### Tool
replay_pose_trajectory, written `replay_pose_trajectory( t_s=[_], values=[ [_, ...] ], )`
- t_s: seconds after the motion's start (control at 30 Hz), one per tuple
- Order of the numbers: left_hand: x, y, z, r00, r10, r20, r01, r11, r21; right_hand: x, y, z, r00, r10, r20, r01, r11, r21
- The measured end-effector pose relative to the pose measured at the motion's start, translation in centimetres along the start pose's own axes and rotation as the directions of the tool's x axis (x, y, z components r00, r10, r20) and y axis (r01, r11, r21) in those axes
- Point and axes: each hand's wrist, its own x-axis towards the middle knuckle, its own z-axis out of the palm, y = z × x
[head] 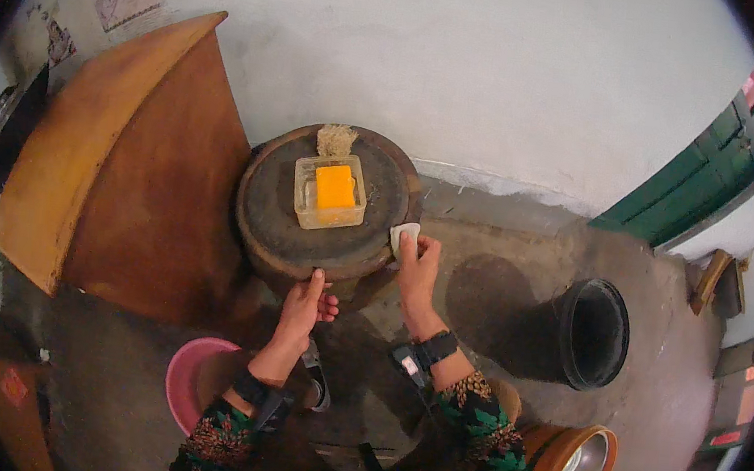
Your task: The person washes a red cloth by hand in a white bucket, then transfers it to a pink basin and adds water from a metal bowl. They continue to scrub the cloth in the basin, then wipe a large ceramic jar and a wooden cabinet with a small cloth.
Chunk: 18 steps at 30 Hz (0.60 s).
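Note:
My right hand (420, 266) pinches a folded white cloth (404, 237) against the right edge of a round, dark-topped vat or stand (271, 219). At the near edge, the thumb of my left hand (307, 307) touches the brown rim, its other fingers loosely curled below and holding nothing that I can see. A clear plastic tub (330, 220) sits on the round top. Inside it lies a yellow-orange sponge-like block (335, 187), resting partly raised. Behind the tub is a clump of tan fibrous scrubber, perhaps loofah (336, 140).
A tall brown wooden cabinet (153, 182) stands close on the left. To the right are a black bucket (593, 335) and an orange-brown pot with a metallic inside (575, 465). A pink basin (186, 380) is by my left forearm. Behind the vat rises a white wall (485, 70).

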Motion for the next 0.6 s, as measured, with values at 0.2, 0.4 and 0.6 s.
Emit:
replay_pose_trajectory(
  t_s=[0.2,0.4,0.6],
  values=[
    [0.3,0.1,-0.4,0.999,-0.01,0.046,0.009,1.0,0.019,10.2,-0.4,1.9,0.997,-0.07,0.018,0.072,0.977,-0.202],
    [0.2,0.3,-0.5,0.998,-0.03,0.059,0.027,0.999,0.044,3.7,1.8,1.6,0.993,-0.089,-0.077,0.085,0.995,-0.057],
    [-1.5,1.0,-1.1,0.995,-0.003,0.102,-0.018,0.979,0.204,0.3,1.6,2.0,0.989,-0.095,-0.114,0.092,0.995,-0.033]
  ],
)
